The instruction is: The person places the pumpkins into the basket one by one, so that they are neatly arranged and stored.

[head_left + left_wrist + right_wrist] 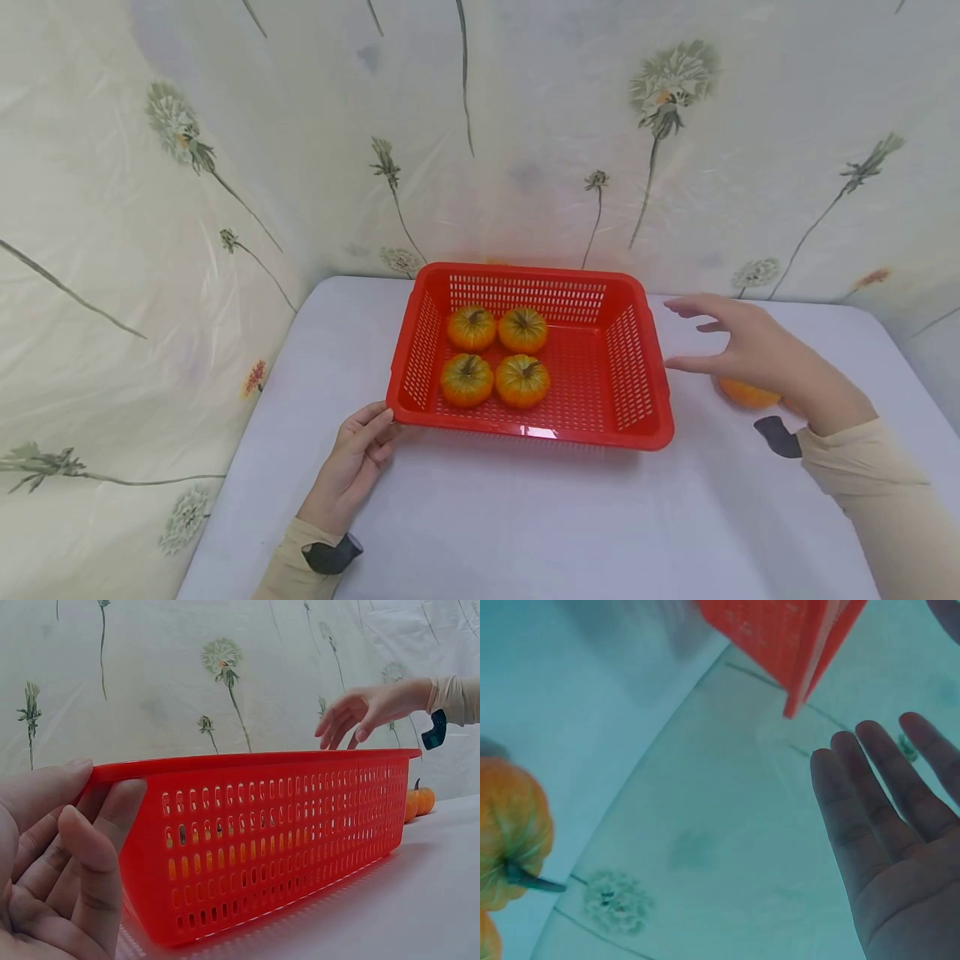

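A red plastic basket (585,358) with slotted walls stands in the middle of the table, holding several small orange pumpkins (522,381) grouped in its left half. My left hand (356,462) pinches the basket's near left corner, thumb on top of the rim and fingers beneath it, as the left wrist view shows close up. Just off the basket's right rim, my right hand (731,337) hovers with thumb and fingers spread apart and nothing between them. In the right wrist view its fingers (877,787) are extended, with the basket's rim beyond them.
More orange pumpkins (510,832) sit on the table to the right of the basket, partly hidden under my right wrist in the head view. A white cloth covers the table (525,517). Behind and to the left hangs a flower-printed curtain (510,125).
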`<state>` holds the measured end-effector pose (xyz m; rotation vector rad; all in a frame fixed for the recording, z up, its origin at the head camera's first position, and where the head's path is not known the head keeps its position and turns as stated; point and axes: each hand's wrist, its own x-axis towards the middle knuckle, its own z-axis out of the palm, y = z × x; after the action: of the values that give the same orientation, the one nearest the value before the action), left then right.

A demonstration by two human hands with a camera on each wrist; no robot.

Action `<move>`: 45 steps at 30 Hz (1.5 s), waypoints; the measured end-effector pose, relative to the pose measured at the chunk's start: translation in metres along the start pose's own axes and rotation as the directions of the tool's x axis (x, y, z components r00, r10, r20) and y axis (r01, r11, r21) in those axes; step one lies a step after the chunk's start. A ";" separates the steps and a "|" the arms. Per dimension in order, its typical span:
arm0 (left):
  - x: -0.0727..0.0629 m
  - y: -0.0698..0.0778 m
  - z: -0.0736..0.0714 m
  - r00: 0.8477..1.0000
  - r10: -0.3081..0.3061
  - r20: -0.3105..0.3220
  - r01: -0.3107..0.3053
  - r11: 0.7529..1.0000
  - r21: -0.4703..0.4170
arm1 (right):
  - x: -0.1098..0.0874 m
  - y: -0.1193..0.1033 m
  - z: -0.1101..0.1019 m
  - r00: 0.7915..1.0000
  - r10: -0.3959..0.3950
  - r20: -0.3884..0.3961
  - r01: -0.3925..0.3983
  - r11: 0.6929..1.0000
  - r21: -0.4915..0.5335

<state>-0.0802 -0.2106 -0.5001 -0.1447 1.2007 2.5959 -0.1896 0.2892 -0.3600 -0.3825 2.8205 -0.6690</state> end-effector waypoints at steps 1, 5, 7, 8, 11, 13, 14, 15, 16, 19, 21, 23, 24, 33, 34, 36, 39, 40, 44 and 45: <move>0.000 0.000 0.000 1.000 0.002 0.004 -0.002 1.000 0.000 | -0.002 0.003 0.000 1.000 0.016 0.003 -0.016 1.000 0.005; 0.000 0.000 0.000 1.000 0.006 0.013 -0.006 1.000 -0.002 | -0.010 0.016 0.000 0.998 0.057 0.012 -0.057 0.998 0.025; 0.000 0.000 0.000 1.000 0.004 0.012 -0.004 1.000 -0.002 | -0.014 0.022 0.000 0.997 0.076 0.014 -0.077 0.996 0.038; 0.000 0.000 0.000 1.000 0.002 0.011 -0.002 1.000 -0.003 | -0.016 0.026 0.001 0.997 0.081 0.010 -0.081 0.996 0.038; 0.000 0.000 0.000 1.000 -0.004 0.012 0.004 1.000 -0.007 | -0.020 0.037 0.000 0.995 0.099 -0.004 -0.098 0.995 0.029; 0.000 0.000 0.000 1.000 -0.005 0.010 0.005 1.000 -0.004 | -0.023 0.046 0.000 0.994 0.107 -0.012 -0.107 0.994 0.019; 0.000 -0.001 0.000 1.000 -0.004 0.012 0.004 1.000 -0.002 | -0.024 0.051 0.000 0.993 0.114 -0.010 -0.114 0.993 0.016; 0.000 -0.001 0.000 1.000 -0.003 0.012 0.003 1.000 0.001 | -0.025 0.056 0.000 0.992 0.128 -0.003 -0.128 0.992 0.018; 0.000 -0.001 0.000 1.000 -0.002 0.010 0.002 1.000 0.004 | -0.026 0.061 0.000 0.991 0.136 -0.002 -0.136 0.991 0.021; 0.000 -0.001 0.001 1.000 -0.002 0.007 0.002 1.000 0.008 | -0.030 0.077 0.001 0.987 0.160 -0.001 -0.160 0.987 0.031; 0.000 -0.001 0.001 1.000 -0.004 0.004 0.004 1.000 0.005 | -0.033 0.086 0.003 0.986 0.169 -0.007 -0.169 0.985 0.035; 0.000 0.000 0.001 1.000 -0.006 0.000 0.006 1.000 0.001 | -0.035 0.094 0.004 0.985 0.170 -0.014 -0.170 0.985 0.036; 0.000 0.000 0.001 1.000 -0.006 -0.003 0.006 1.000 0.001 | -0.036 0.097 0.004 0.985 0.174 -0.010 -0.174 0.984 0.043; 0.000 0.000 0.000 1.000 -0.001 0.005 0.001 1.000 0.004 | -0.039 0.122 0.010 0.975 0.222 -0.006 -0.222 0.975 0.020; 0.000 0.000 0.000 1.000 0.000 0.011 0.000 1.000 0.003 | -0.039 0.124 0.011 0.975 0.221 -0.009 -0.221 0.975 0.015; 0.000 0.000 -0.001 1.000 0.002 0.019 -0.002 1.000 0.002 | -0.039 0.129 0.014 0.977 0.213 -0.014 -0.213 0.977 0.009; 0.001 0.000 -0.001 1.000 0.006 0.019 -0.006 1.000 0.002 | -0.039 0.134 0.018 0.978 0.209 -0.016 -0.209 0.978 0.008; 0.001 0.000 -0.001 1.000 0.004 0.017 -0.004 1.000 0.002 | -0.038 0.136 0.019 0.978 0.210 -0.015 -0.209 0.978 0.007; 0.001 0.000 0.000 1.000 -0.003 -0.004 0.003 1.000 0.006 | -0.037 0.141 0.023 0.975 0.220 0.010 -0.220 0.975 0.012; 0.001 0.000 0.000 1.000 -0.004 -0.008 0.004 1.000 0.008 | -0.036 0.142 0.023 0.975 0.222 0.015 -0.222 0.975 0.011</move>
<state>-0.0808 -0.2103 -0.5002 -0.1563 1.2122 2.5888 -0.1775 0.4128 -0.4408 -0.0664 2.7874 -0.6329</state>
